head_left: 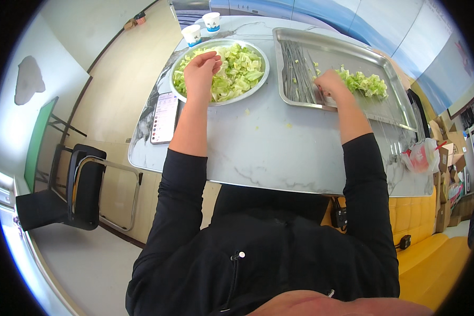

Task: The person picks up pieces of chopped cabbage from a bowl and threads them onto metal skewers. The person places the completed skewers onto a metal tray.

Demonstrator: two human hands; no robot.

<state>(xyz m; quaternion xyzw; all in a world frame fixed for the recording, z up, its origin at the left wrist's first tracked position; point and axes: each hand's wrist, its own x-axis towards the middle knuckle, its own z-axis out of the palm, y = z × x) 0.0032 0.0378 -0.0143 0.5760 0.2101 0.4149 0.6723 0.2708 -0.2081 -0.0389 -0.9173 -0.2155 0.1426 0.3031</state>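
Note:
My left hand (199, 73) is bent over a round metal bowl (265, 71) full of torn lettuce (237, 65). Its fingers curl toward the thumb, and no leaf is plain between them. My right hand (331, 83), slightly blurred, is closed low over a rectangular metal tray (320, 37). Beside its fingertips, many thin metal skewers (298, 75) lie bunched along the tray's left side. The hand hides whatever may be inside its grip. Right of it, lettuce pieces threaded on skewers (365, 84) lie in a row, their bare ends reaching over the tray's front rim.
Two paper cups (211, 22) stand behind the bowl. A lit phone (164, 118) lies left of it on the marbled table (276, 158). A plastic bag (422, 156) sits at the right edge. A black chair (85, 185) stands at left, a yellow bench (422, 256) at right.

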